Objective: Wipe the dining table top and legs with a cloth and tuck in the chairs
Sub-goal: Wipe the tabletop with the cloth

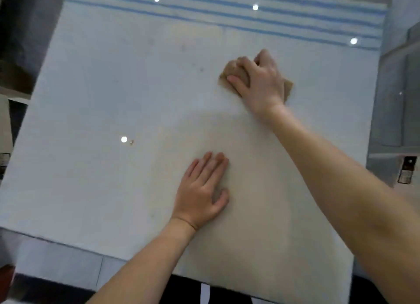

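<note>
Fingers [244, 64] of the right hand [261, 83] were curled down over a tan cloth [230, 70], gripping it in a bunch and pressing it onto the white counter [91, 99]. The cloth sat on the counter's right half, short of the blue stripes [204, 10] along the counter's far edge, and one corner of it poked out past the wrist. The left hand [202, 190] lay flat on the counter nearer its near edge, its fingers [211, 165] straight and holding nothing, apparently as a brace.

The cloth looked light, soft and limp. It would probably crumple or fold under itself if pushed from one edge, so the best hold seemed to be over its middle, with the palm on top and the fingertips gathering the leading side. The counter was glossy enough to mirror ceiling lights, so the cloth would likely slide easily and need firm downward pressure to lift marks.

A dark speck [201, 69] lay on the counter's middle and a small crumb [131, 142] on its left half. Neither the counter's legs nor any chairs were in view.
</note>
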A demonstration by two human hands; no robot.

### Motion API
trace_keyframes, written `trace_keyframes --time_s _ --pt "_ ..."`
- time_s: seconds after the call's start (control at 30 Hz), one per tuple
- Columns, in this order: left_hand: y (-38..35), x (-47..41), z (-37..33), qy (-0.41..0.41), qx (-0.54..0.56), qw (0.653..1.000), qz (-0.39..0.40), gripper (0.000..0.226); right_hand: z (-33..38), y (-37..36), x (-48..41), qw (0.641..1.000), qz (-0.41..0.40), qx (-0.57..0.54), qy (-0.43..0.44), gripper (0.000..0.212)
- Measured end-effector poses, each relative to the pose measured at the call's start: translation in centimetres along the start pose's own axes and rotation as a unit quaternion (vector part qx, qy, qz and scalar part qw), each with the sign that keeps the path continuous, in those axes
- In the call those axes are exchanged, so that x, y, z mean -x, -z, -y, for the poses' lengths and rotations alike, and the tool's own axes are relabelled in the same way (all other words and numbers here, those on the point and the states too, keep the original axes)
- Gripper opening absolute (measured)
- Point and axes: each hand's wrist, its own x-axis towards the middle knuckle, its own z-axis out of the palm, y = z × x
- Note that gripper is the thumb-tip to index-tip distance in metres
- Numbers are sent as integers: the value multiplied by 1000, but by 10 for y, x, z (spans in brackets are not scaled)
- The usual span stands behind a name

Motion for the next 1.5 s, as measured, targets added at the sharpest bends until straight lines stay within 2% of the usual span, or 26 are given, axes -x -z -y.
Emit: trace_keyframes --time_s 0.1,0.37,0.5,0.6,0.77,1.03,1.2,1.3,1.4,1.5 --pt "0 0 0 1 7 1000 -2 60 9 10 46 999 24 -17 32 44" --pt "-1 1 -2 9 4 1000 -30 51 25 45 217 999 16 -13 27 39" --pt "-2 2 -3 10 14 999 -37 51 47 60 315 991 50 -38 115 36" --pt "-3 3 -3 9 13 999 -41 50 51 67 354 982 77 -38 167 34" --pt "-2 2 -3 9 13 999 -38 50 50 67 355 980 77 -39 179 35" --pt "14 0 -11 26 38 999 27 52 52 63 357 982 66 -41 175 35" --pt "50 25 13 9 51 998 -42 53 57 64 356 982 57 -27 177 35" --pt "71 63 65 75 21 995 -63 55 75 55 353 980 67 -33 185 36" --pt "86 93 125 168 -41 985 -30 59 112 32 346 971 92 -45 216 35" --pt "97 96 164 199 -67 978 4 61 143 14 328 968 92 -58 227 34"
